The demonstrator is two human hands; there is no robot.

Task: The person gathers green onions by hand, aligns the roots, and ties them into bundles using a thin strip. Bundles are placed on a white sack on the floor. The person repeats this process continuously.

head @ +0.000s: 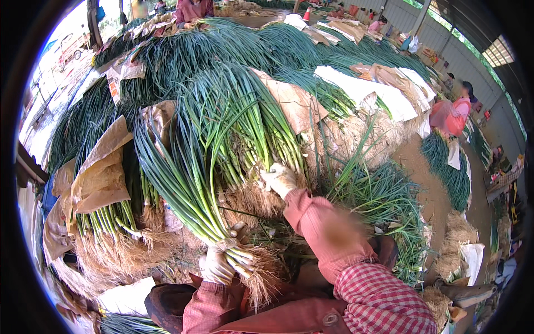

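My left hand (pixel 217 264), in a pale work glove, is closed around a bunch of green onions (pixel 199 208) just above the roots. Its leaves fan up and to the left, while the tan roots (pixel 260 271) hang over my lap. Farther forward, my gloved right hand (pixel 280 179) grips the lower stalk of a green onion at the front of a large heap of green onions (pixel 246 125). The fingertips are partly hidden by stalks. Matted roots (pixel 254 200) from the heap lie between my hands.
Brown paper sheets (pixel 102 167) cover onions at the left. Loose trimmed leaves (pixel 375 196) are piled right of my right arm. White sacking (pixel 367 89) lies over more onions behind. A person in a pink top (pixel 457 110) is at the right; another person (pixel 194 10) is at the back.
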